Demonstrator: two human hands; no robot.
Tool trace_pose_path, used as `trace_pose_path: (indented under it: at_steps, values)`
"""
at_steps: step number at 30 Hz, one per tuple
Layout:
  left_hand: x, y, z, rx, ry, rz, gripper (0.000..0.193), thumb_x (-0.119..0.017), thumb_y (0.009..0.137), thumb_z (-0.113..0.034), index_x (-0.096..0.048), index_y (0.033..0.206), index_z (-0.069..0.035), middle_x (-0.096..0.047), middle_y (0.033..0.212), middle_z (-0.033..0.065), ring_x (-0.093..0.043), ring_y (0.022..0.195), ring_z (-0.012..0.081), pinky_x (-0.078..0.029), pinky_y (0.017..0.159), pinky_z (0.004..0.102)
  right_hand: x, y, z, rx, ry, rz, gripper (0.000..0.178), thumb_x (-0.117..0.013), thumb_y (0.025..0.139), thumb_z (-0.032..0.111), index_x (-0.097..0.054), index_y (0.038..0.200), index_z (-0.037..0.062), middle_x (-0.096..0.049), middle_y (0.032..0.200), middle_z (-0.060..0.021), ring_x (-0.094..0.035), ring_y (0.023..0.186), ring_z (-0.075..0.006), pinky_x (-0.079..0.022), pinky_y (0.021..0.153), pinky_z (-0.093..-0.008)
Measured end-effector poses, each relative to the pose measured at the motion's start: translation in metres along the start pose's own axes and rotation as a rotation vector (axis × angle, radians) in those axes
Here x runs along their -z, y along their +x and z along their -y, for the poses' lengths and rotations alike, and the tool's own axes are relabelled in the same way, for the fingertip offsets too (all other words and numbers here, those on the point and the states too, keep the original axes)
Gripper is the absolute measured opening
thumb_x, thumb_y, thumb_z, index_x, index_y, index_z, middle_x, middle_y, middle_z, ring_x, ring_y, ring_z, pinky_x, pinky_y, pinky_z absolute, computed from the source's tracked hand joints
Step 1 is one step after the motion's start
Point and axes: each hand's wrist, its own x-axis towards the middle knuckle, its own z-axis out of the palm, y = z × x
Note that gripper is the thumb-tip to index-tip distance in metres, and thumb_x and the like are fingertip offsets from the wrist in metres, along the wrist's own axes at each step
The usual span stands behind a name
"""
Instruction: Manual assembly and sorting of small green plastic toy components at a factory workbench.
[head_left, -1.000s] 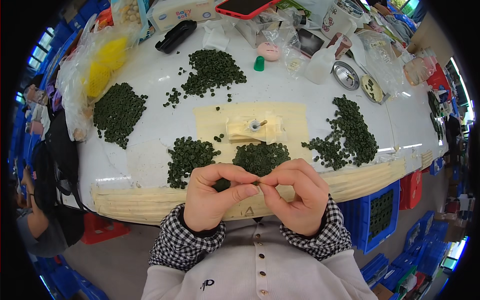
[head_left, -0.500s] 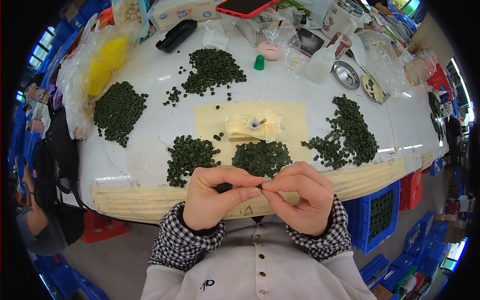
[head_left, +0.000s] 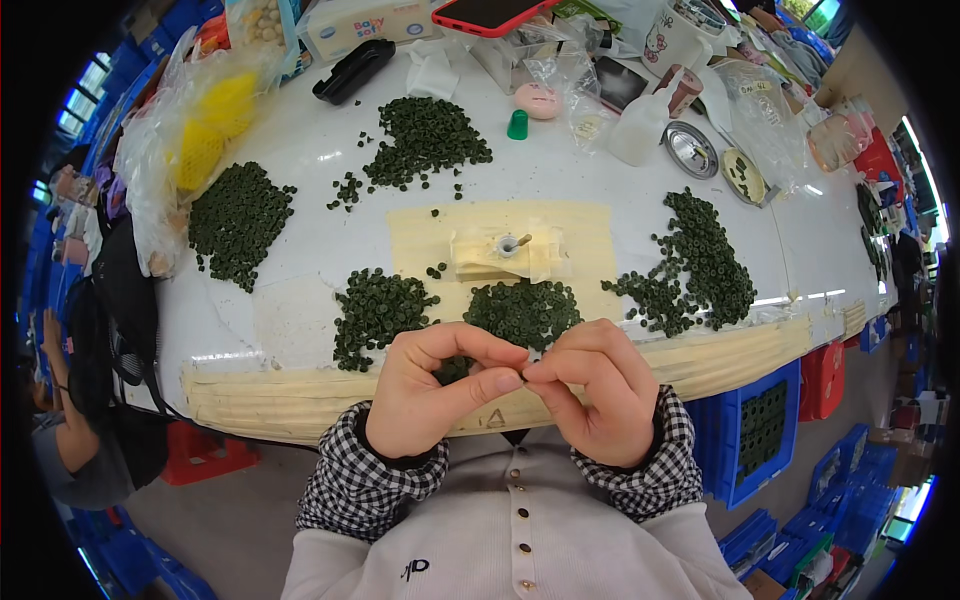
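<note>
My left hand [head_left: 430, 385] and my right hand [head_left: 600, 390] meet over the table's near edge, thumbs and fingertips pinched together. Between them is a tiny dark green part [head_left: 522, 375], mostly hidden by the fingertips. More dark green shows inside the curl of my left hand; whether it is held or lies behind, I cannot tell. Just beyond my hands is a heap of small dark green ring-shaped parts [head_left: 525, 313], with a second heap [head_left: 380, 315] to its left. Behind them stands a tape-wrapped block [head_left: 475, 255] with a metal ring and a slanted pin on top.
Similar heaps lie at far left [head_left: 240, 225], at the back [head_left: 430, 140] and at right [head_left: 710, 265]. A green thimble-like cap [head_left: 517, 125], a white bottle [head_left: 640, 130] and a round tin [head_left: 690, 150] stand behind. A blue crate [head_left: 762, 440] sits below the right edge.
My right hand has shifted and turned very slightly at the pinch. My left hand stays almost still. Nothing else on the table has moved.
</note>
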Motion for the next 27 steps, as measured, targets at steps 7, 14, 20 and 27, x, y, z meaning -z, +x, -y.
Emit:
trace_pose_path:
  at_steps: [7, 14, 20, 27]
  values:
    - [0.002, -0.001, 0.001, 0.056, -0.028, 0.107, 0.010, -0.065, 0.081, -0.003, -0.066, 0.089, 0.003, -0.067, 0.081, 0.0064, -0.056, 0.068, 0.0065, -0.045, 0.063, 0.0199, 0.015, 0.005, -0.001, -0.012, 0.066, 0.128, 0.019, -0.072, 0.068, 0.000, -0.064, 0.085, 0.0028, -0.057, 0.077, -0.0065, -0.056, 0.065, -0.0199, -0.045, 0.054, -0.0278]
    - [0.001, 0.000, -0.003, 0.004, 0.122, 0.051, 0.010, -0.063, 0.082, -0.003, -0.066, 0.089, 0.003, -0.068, 0.080, 0.0058, -0.056, 0.069, 0.0058, -0.045, 0.063, 0.0198, 0.012, 0.006, -0.004, -0.030, 0.069, 0.109, 0.018, -0.072, 0.068, 0.001, -0.064, 0.083, 0.0028, -0.060, 0.077, -0.0067, -0.059, 0.066, -0.0190, -0.048, 0.054, -0.0267]
    - [0.000, 0.000, -0.002, -0.021, 0.101, 0.043, 0.008, -0.062, 0.081, -0.001, -0.066, 0.087, 0.003, -0.067, 0.077, 0.0039, -0.050, 0.062, 0.0031, -0.041, 0.057, 0.0182, 0.014, 0.008, -0.008, -0.038, 0.100, 0.139, 0.019, -0.073, 0.067, 0.002, -0.065, 0.084, 0.0026, -0.061, 0.077, -0.0069, -0.060, 0.064, -0.0183, -0.048, 0.053, -0.0264]
    - [0.000, 0.002, -0.001, 0.039, 0.078, 0.012, 0.007, -0.063, 0.081, -0.002, -0.066, 0.085, 0.002, -0.066, 0.074, 0.0029, -0.046, 0.059, 0.0020, -0.039, 0.054, 0.0179, 0.011, 0.007, -0.011, -0.129, 0.192, 0.147, 0.017, -0.070, 0.069, -0.003, -0.064, 0.084, 0.0014, -0.062, 0.078, -0.0088, -0.061, 0.066, -0.0189, -0.049, 0.055, -0.0259]
